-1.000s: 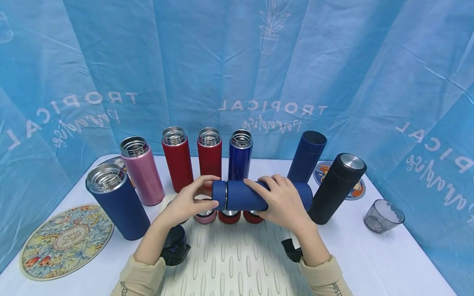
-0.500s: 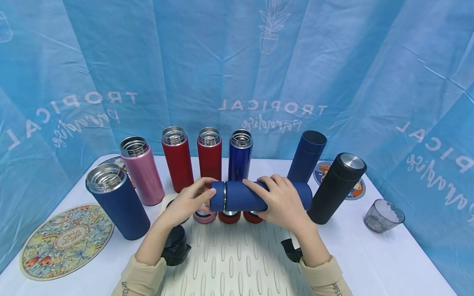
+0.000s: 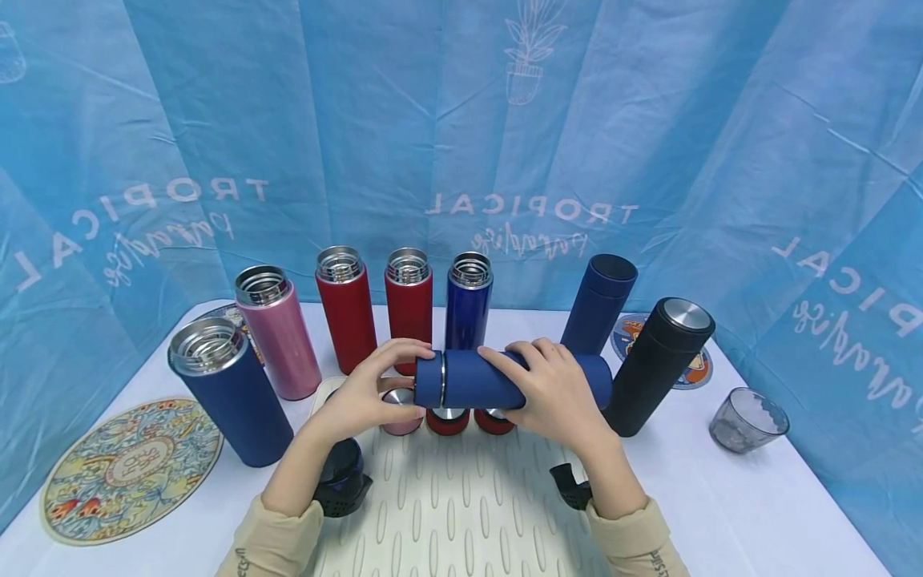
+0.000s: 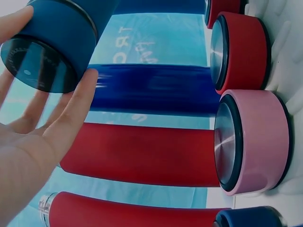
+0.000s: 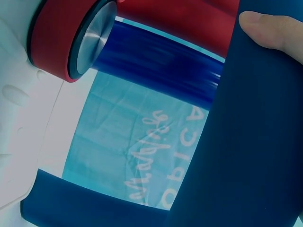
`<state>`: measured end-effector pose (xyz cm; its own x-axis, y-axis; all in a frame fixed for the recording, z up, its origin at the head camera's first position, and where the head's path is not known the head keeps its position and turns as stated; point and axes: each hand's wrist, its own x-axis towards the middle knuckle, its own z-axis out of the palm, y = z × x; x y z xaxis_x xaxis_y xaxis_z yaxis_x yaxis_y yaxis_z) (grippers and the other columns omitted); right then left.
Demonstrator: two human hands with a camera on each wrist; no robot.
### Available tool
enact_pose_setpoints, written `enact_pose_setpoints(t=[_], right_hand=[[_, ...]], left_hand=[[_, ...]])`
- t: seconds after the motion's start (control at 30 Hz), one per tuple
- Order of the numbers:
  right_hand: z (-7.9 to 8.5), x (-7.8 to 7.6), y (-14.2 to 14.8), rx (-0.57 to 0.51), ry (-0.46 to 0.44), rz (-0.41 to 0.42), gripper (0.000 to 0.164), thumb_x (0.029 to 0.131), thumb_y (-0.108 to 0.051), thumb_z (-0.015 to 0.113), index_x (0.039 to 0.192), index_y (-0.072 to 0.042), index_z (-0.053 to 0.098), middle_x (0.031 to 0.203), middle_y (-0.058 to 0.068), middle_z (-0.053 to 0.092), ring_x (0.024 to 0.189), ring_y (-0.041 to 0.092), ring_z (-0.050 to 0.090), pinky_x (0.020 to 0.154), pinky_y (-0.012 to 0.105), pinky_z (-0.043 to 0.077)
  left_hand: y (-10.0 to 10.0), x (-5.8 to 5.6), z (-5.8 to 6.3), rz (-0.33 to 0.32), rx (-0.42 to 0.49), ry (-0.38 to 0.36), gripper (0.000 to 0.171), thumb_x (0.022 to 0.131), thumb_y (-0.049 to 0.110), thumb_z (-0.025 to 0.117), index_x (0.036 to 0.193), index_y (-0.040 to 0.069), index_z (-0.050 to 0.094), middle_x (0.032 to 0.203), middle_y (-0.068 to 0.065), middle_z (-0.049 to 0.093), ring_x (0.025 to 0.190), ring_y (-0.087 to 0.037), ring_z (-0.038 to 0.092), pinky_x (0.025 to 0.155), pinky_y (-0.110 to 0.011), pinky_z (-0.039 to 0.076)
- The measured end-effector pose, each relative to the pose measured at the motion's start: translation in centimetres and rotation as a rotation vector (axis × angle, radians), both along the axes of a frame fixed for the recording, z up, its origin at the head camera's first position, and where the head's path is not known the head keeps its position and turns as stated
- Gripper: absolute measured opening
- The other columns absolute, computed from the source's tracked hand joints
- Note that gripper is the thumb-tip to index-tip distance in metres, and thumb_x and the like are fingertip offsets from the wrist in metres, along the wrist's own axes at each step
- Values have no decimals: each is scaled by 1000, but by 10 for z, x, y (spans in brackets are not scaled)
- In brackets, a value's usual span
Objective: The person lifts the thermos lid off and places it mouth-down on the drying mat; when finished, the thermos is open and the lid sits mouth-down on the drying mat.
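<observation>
A matt navy thermos [image 3: 486, 381] lies level in the air between both hands, its lid [image 3: 429, 381] at the left end beyond a thin silver ring. My left hand [image 3: 356, 393] holds that lid between thumb and fingers; in the left wrist view the lid's dark glossy top [image 4: 40, 64] faces the palm. My right hand [image 3: 551, 393] grips the thermos body around its middle, thumb on the near side. Beneath the thermos sit a pink lid [image 3: 401, 417] and two red lids [image 3: 447, 421], partly hidden by it.
Open bottles stand behind: wide navy [image 3: 241, 409], pink [image 3: 284, 344], two red [image 3: 346, 320] and glossy blue [image 3: 467, 312]. Rightward are a capped navy bottle [image 3: 594, 308], a black one [image 3: 652, 369] and a glass [image 3: 746, 421]. A ribbed pale mat [image 3: 447, 513] lies in front.
The left fingers loosened and shifted around the lid, then closed on it again, with the thumb lower now. The thermos has moved slightly right. The right hand keeps its grip.
</observation>
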<state>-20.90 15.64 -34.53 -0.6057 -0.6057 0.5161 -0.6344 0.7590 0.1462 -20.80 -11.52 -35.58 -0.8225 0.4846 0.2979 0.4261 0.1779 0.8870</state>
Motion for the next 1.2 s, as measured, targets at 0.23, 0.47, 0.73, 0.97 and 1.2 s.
enact_pose_setpoints(t=[0.23,0.47,0.73,0.97,1.2], right_hand=[[-1,0,-1,0,3,10,86,56,-41,86,133,-28,49,110,8,60,96,29,54,84,45,46],[0,0,-1,5,1,5,86,56,-42,85,133,-28,49,110,8,60,97,29,55,85,46,46],[0,2,-3,6,2,9,86,56,-42,86,133,-29,49,111,8,60,97,29,54,85,46,46],[1,3,-5,4,1,18,87,55,-42,86,133,-29,49,111,8,60,97,29,54,85,46,46],[2,3,-2,-18,-20,-9,88,56,-41,86,134,-29,48,111,7,61,97,29,54,84,46,47]], left_hand=[[-1,2,3,21,-19,-110,63,79,14,72,134,16,42,130,-13,44,114,-34,47,88,-41,50],[0,1,2,83,-71,-180,57,85,25,65,136,18,40,127,-15,46,109,-32,50,83,-42,52],[3,0,-1,125,-89,-242,47,92,32,55,132,11,42,115,-19,48,97,-29,56,78,-42,53],[5,0,-2,174,-94,-267,51,94,41,47,134,10,38,116,-20,50,89,-29,60,77,-46,53],[2,0,-1,69,-32,-51,85,72,26,78,140,16,27,141,-12,28,123,-35,36,93,-52,43]])
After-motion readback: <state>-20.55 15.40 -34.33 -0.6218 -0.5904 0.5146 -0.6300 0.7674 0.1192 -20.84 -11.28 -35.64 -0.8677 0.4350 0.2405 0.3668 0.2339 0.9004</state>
